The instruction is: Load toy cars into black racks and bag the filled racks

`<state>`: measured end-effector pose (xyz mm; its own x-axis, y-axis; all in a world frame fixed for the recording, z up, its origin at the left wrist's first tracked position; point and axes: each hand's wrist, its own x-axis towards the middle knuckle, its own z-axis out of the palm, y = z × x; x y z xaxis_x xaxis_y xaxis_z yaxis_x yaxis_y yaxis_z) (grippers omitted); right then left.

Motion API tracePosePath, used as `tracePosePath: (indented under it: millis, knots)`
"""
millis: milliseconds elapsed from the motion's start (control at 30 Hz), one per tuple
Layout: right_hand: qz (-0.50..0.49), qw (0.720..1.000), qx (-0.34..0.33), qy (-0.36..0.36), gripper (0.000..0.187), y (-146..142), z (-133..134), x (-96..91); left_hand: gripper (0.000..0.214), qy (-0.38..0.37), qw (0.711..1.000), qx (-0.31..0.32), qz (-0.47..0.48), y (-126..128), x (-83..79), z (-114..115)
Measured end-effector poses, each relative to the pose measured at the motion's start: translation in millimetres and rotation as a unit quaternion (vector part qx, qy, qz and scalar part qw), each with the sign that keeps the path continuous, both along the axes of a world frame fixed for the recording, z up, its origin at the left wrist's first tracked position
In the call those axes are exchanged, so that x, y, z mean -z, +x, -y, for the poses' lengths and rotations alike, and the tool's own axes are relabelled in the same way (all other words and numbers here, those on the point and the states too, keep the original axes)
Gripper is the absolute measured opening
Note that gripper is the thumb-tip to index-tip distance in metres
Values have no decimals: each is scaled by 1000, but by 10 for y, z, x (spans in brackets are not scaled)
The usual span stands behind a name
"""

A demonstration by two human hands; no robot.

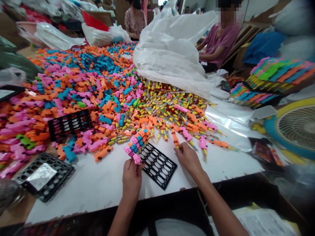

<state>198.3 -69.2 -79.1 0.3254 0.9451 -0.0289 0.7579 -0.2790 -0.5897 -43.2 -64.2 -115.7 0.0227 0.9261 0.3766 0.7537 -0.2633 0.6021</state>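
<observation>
A black plastic tray (159,165) with rows of slots lies on the white table (98,186) in front of me. Pink, blue and orange toy pieces (136,144) fill its far end. My left hand (131,178) is closed at the tray's near left corner, fingers on a pink toy piece (137,159). My right hand (188,159) is closed just right of the tray, pinching an orange toy piece (175,140) at the heap's edge.
A heap of pink, orange and blue toy pieces (81,88) and yellow-tipped tubes (167,111) covers the table. Two more black trays (70,124) (44,175) lie left. A big white bag (172,49) lies behind. Two people sit opposite. A fan (295,126) is right.
</observation>
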Motion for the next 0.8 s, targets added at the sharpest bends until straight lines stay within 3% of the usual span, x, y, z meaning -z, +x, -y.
tracePosePath:
  millis: [133,200,333,533,600,700,800]
  knots:
    - [-214,973,-65,52,27,-215,35,53,31,-11,1000,1,-2,-7,-17,3]
    - [-261,960,-89,59,27,-370,69,131,30,-18,1000,-3,-6,-11,-19,7]
    - [-211,972,-53,89,26,-612,221,247,27,-30,999,-22,-13,7,-37,18]
    - [-214,971,-48,98,26,-681,429,209,22,-45,999,-24,1,33,-100,35]
    - [-288,953,-51,84,25,-667,411,180,20,-53,999,-10,4,11,-108,45]
    - [-422,901,-81,62,23,-685,294,164,19,-63,998,11,1,-29,-106,58]
    - [-450,878,-149,64,18,-765,104,196,20,-62,998,18,-3,-50,-101,60]
